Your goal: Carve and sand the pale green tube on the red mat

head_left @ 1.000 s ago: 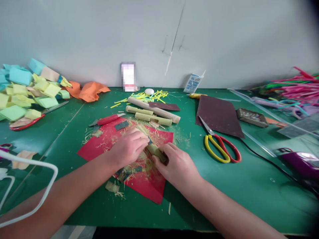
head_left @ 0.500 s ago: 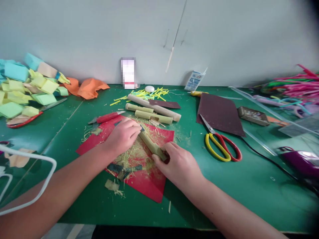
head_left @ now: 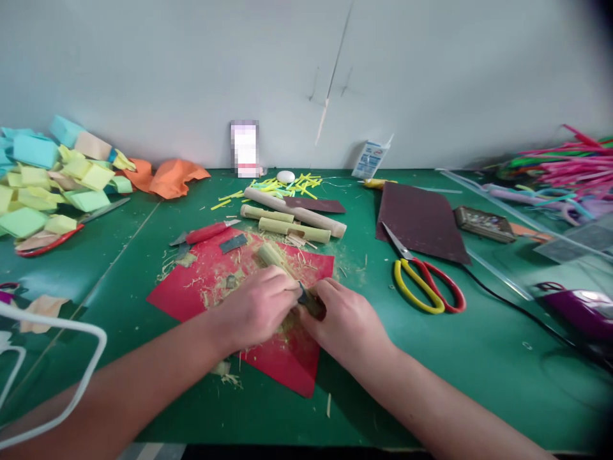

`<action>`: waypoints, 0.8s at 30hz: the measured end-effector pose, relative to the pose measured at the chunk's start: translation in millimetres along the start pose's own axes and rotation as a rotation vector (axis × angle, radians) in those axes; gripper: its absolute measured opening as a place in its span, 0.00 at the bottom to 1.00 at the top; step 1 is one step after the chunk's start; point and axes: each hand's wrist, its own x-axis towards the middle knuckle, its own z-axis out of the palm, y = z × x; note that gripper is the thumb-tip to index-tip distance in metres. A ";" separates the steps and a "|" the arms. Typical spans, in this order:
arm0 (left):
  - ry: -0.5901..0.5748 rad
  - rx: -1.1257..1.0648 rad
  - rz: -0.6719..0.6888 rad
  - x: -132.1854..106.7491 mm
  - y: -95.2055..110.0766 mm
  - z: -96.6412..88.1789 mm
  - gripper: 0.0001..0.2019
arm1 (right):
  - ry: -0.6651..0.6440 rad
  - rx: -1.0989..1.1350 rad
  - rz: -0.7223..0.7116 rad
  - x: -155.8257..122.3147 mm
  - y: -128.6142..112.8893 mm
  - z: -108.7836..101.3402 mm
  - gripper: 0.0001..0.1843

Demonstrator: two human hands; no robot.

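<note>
My right hand (head_left: 352, 319) is closed around the near end of a bamboo piece (head_left: 272, 255), which slants away over a red sheet (head_left: 292, 367). In my left hand (head_left: 263, 300) a small dark piece of sandpaper (head_left: 302, 294) is pinched, pressed on the bamboo close to my right fingers. Pale shavings and dust lie across the red sheet, along with a dark sandpaper scrap (head_left: 233, 243). A red-handled knife (head_left: 208, 232) rests at the sheet's far left edge. Behind the sheet lie several other bamboo pieces (head_left: 294, 230).
Scissors (head_left: 421, 275) with yellow and red handles overlap a dark brown sheet (head_left: 421, 220) at right. Folded paper pieces (head_left: 52, 185) are piled at left. A white wire frame (head_left: 96, 364) stands near my left forearm. A purple device (head_left: 579, 310) sits far right.
My left hand has slid along the bamboo toward me and right, bringing the sandpaper from the far end to near my right hand. My right hand keeps its grip.
</note>
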 end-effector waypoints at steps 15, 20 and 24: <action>0.104 0.043 -0.090 5.2 -6.3 1.2 0.08 | 0.038 -0.096 -0.052 -4.6 -1.6 -4.3 0.09; 0.145 0.088 -0.096 4.2 -25.5 -1.7 0.08 | 0.065 -0.086 -0.069 -4.2 0.2 -1.9 0.08; 0.177 0.090 -0.134 3.6 -16.4 0.1 0.08 | 0.068 -0.067 -0.064 -1.9 0.4 -0.3 0.09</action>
